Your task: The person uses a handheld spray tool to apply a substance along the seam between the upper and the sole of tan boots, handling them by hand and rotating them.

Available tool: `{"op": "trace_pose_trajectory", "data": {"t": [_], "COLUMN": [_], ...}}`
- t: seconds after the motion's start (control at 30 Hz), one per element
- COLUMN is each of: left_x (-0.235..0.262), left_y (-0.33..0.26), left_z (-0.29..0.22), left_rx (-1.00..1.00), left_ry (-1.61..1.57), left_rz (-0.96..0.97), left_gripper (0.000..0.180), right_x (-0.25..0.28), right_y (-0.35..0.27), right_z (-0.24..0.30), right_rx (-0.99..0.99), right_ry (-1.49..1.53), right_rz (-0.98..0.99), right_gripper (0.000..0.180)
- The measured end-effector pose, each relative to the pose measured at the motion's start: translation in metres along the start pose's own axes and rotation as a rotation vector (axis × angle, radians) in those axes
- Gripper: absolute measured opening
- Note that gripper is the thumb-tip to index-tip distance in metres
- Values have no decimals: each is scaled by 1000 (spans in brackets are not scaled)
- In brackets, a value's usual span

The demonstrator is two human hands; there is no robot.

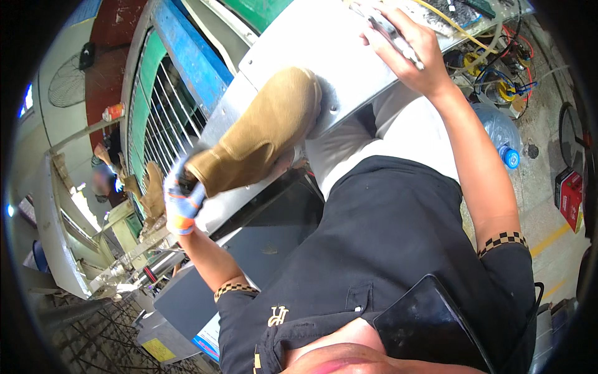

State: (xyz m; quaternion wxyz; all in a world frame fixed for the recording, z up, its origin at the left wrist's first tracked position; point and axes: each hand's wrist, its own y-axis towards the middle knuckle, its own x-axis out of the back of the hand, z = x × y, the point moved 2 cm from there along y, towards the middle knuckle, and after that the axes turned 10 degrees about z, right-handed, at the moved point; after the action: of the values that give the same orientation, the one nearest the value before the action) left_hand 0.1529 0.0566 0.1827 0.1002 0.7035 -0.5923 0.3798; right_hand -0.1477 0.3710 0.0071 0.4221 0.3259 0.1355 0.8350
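A tan suede ankle boot lies against a large grey sheet-metal panel, toe toward the panel's middle. My left hand, in a white glove with blue and orange trim, grips the boot at its ankle opening, by the panel's lower left edge. My bare right hand is raised at the panel's upper right edge and closed on a slim grey metal tool that lies across the fingers. My black shirt and pale trousers fill the space between the arms.
A blue and green barred metal gate stands left of the panel. Yellow, red and blue wires, a large blue water bottle and a red box lie on the floor at right. Another person is at far left.
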Motion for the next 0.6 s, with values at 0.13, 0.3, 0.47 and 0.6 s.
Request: {"op": "trace_pose_trajectory", "data": {"t": [0.13, 0.3, 0.47, 0.6], "left_x": [-9, -23, -24, -39], "left_y": [25, 61, 237, 395], "left_z": [-15, -15, -64, -154], "left_rx": [-13, -75, -389, -1045], "left_ry": [148, -377, -889, 635], "left_rz": [-79, -301, 225, -296], "left_gripper": [23, 33, 29, 35], "right_x": [2, 0, 12, 19], "right_y": [13, 13, 17, 22], "right_z": [-30, -34, -16, -8], "right_rx": [-41, -205, -79, -154], "right_ry": [265, 155, 201, 290], "right_rz": [-76, -31, -113, -108], "right_gripper": [29, 34, 40, 43]}}
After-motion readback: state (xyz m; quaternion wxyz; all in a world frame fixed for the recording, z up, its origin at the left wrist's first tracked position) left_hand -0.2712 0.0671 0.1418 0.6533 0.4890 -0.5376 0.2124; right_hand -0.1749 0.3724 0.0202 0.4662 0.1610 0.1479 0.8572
